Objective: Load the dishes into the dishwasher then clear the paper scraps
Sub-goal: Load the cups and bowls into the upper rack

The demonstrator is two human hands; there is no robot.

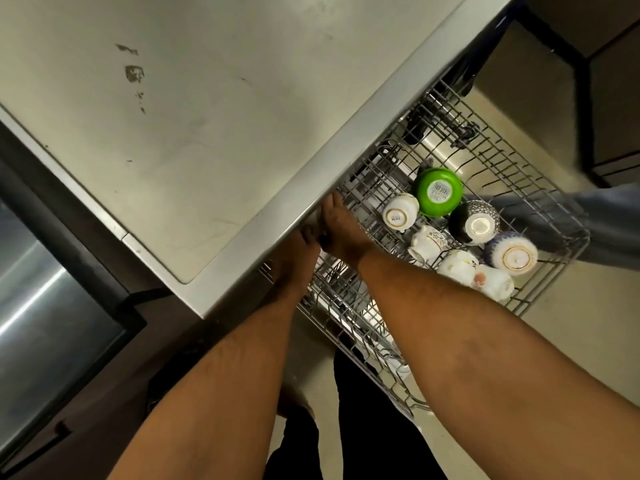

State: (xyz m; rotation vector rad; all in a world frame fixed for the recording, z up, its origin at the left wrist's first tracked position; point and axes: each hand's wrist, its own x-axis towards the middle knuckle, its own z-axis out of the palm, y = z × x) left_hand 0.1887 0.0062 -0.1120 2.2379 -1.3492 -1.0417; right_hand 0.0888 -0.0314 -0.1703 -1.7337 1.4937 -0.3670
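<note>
Rack of upturned cups — fragile, rattly; best pushed by front rim; hands' grip under counter — cannot tell.

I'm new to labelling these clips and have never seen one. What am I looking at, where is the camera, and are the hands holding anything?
There is no machine, only a person. The one picture comes from a camera worn on the head, looking down along both forearms. The grey sheet filling the upper left is a steel countertop. From under its edge a wire dishwasher rack is pulled out over the floor. In it stand dishes turned upside down: a green bowl, a white cup, a dark patterned bowl, a blue patterned bowl and a few more white cups. The left hand and right hand reach together into the rack just below the counter's edge. Their fingers are hidden there, so I cannot tell whether they hold anything. No paper scraps show.
</note>
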